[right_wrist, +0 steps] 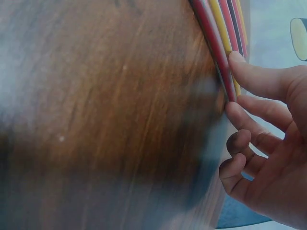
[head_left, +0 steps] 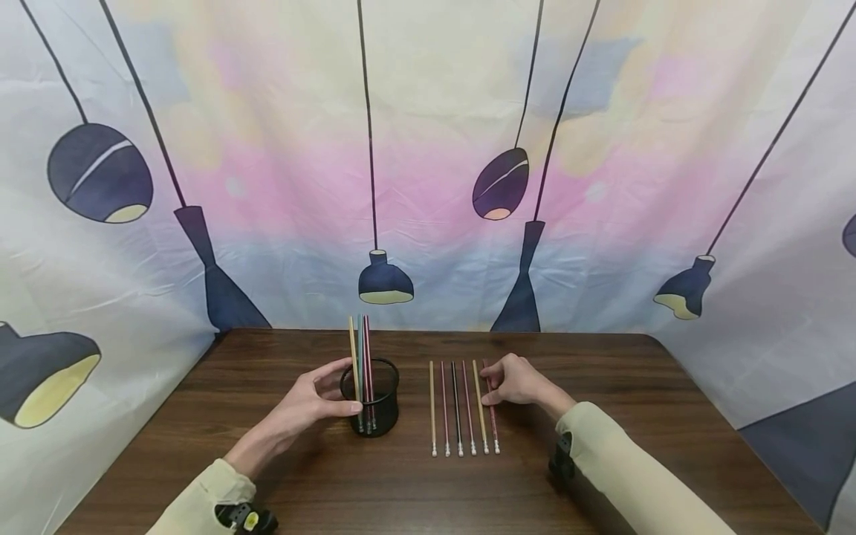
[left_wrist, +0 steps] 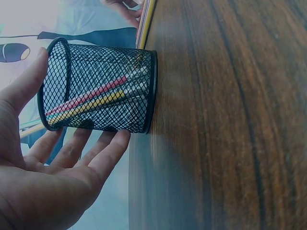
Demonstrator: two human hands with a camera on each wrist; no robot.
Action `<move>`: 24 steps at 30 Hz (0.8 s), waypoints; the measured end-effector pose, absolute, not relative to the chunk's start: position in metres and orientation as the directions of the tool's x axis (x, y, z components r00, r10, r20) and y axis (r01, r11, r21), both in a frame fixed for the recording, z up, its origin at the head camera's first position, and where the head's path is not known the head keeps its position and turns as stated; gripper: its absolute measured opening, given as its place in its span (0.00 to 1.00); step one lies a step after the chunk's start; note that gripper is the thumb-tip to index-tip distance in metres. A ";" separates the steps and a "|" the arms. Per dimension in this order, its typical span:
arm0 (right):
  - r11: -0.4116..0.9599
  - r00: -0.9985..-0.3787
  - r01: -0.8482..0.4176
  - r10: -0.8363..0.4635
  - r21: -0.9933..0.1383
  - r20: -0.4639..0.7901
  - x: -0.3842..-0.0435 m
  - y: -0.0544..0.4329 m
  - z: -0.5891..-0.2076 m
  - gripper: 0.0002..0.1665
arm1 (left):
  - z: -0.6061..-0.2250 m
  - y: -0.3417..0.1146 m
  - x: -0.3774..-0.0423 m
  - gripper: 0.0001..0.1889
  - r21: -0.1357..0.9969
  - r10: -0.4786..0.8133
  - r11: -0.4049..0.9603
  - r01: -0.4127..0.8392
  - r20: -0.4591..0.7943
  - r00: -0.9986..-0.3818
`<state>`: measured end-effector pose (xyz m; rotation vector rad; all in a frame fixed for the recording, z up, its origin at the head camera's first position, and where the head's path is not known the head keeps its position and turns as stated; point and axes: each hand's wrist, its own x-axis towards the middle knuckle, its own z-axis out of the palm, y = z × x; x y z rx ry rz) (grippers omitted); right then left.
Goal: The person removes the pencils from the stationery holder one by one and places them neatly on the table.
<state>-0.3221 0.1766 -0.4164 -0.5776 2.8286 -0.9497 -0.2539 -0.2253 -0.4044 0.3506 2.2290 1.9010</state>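
A black mesh pencil cup (head_left: 383,416) stands upright on the table, with several pencils (head_left: 365,357) leaning in it, among them yellow, teal and dark red ones. My left hand (head_left: 304,405) holds the cup from the left, thumb at the near side of the rim and fingers behind; the left wrist view shows the fingers along its mesh wall. To the right lies a row of separate pencils (head_left: 458,409), eraser ends toward me. At its right end my right hand (head_left: 518,380) pinches a red pencil (right_wrist: 211,36), next to a yellow pencil (right_wrist: 219,21).
The dark wooden table (head_left: 401,490) reaches back to a cloth backdrop (head_left: 441,111) printed with hanging lamps. Each wrist wears a small black device, such as the left wrist device (head_left: 246,518). A strip of bare table lies between the cup and the pencil row.
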 end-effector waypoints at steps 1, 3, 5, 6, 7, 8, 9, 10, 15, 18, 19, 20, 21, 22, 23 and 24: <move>0.734 -0.922 -0.321 -0.386 -0.599 0.021 -0.322 0.177 -0.416 0.29 | -0.404 -0.225 -0.254 0.46 0.987 0.301 0.149 0.056 0.009 -0.954; 0.735 -0.922 -0.320 -0.387 -0.598 0.017 -0.323 0.178 -0.417 0.28 | -0.405 -0.225 -0.254 0.46 0.987 0.304 0.147 0.058 0.011 -0.953; 0.737 -0.922 -0.318 -0.388 -0.597 0.013 -0.323 0.178 -0.417 0.27 | -0.405 -0.225 -0.254 0.46 0.988 0.306 0.143 0.059 0.013 -0.952; 0.737 -0.920 -0.323 -0.392 -0.593 0.015 -0.323 0.178 -0.417 0.27 | -0.405 -0.225 -0.254 0.46 0.988 0.307 0.143 0.060 0.014 -0.952; 0.737 -0.920 -0.324 -0.393 -0.593 0.014 -0.323 0.178 -0.417 0.26 | -0.405 -0.225 -0.254 0.46 0.988 0.306 0.143 0.060 0.014 -0.952; 0.738 -0.918 -0.326 -0.396 -0.591 0.013 -0.323 0.178 -0.417 0.26 | -0.405 -0.225 -0.254 0.46 0.988 0.305 0.144 0.060 0.013 -0.952; 0.737 -0.917 -0.330 -0.400 -0.589 0.014 -0.323 0.178 -0.417 0.26 | -0.405 -0.225 -0.254 0.46 0.988 0.304 0.144 0.059 0.012 -0.953; 0.737 -0.916 -0.331 -0.401 -0.589 0.013 -0.323 0.178 -0.417 0.25 | -0.405 -0.225 -0.254 0.46 0.988 0.303 0.145 0.057 0.011 -0.953; 0.736 -0.914 -0.336 -0.406 -0.589 0.013 -0.323 0.176 -0.415 0.23 | -0.404 -0.225 -0.253 0.45 0.987 0.300 0.149 0.053 0.006 -0.954; 0.737 -0.911 -0.337 -0.412 -0.586 0.007 -0.323 0.175 -0.414 0.23 | -0.404 -0.225 -0.253 0.45 0.987 0.297 0.153 0.046 -0.001 -0.955; 0.737 -0.910 -0.340 -0.415 -0.584 0.006 -0.323 0.175 -0.413 0.23 | -0.404 -0.225 -0.253 0.45 0.987 0.297 0.154 0.044 -0.004 -0.955; 0.738 -0.908 -0.345 -0.419 -0.580 0.007 -0.323 0.175 -0.413 0.23 | -0.404 -0.225 -0.253 0.45 0.987 0.296 0.154 0.042 -0.006 -0.955; 0.739 -0.907 -0.347 -0.421 -0.578 0.005 -0.323 0.176 -0.413 0.23 | -0.404 -0.224 -0.253 0.45 0.987 0.295 0.156 0.041 -0.007 -0.955; 0.740 -0.907 -0.344 -0.420 -0.578 0.002 -0.324 0.176 -0.413 0.23 | -0.403 -0.224 -0.253 0.45 0.986 0.294 0.159 0.041 -0.008 -0.956; 0.741 -0.908 -0.340 -0.419 -0.579 -0.002 -0.324 0.176 -0.413 0.23 | -0.403 -0.224 -0.253 0.46 0.986 0.294 0.161 0.043 -0.007 -0.956; 0.742 -0.908 -0.339 -0.418 -0.579 -0.004 -0.324 0.177 -0.412 0.23 | -0.403 -0.224 -0.253 0.46 0.986 0.295 0.160 0.045 -0.004 -0.955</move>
